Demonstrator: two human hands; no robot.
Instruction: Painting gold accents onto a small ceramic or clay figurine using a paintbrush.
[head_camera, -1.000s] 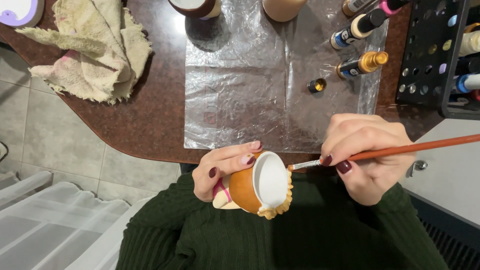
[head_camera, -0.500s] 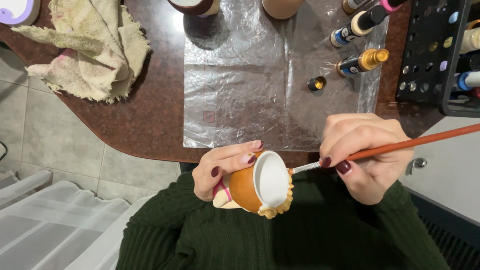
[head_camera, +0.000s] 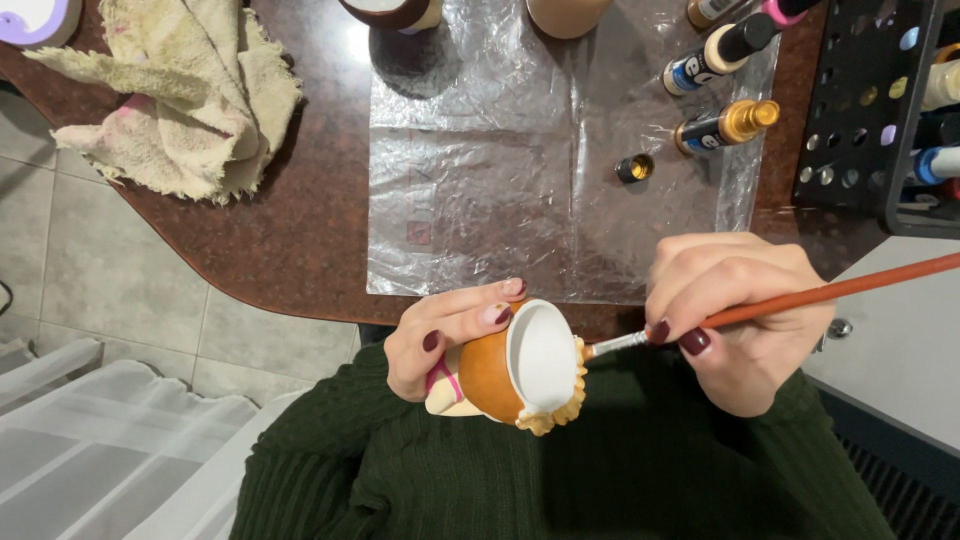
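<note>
Figurine sits clasped in left hand; right hand pinches paintbrush, seemingly touching its rim.

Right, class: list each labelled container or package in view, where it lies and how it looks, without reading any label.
Gold-capped paint bottle: lying on plastic sheet, dark label.
Cream-capped paint bottle: lying above it, blue-white label.
Pink-capped bottle: top edge, mostly cropped.
Rack bottle: right, blue-white, in black rack.
</note>
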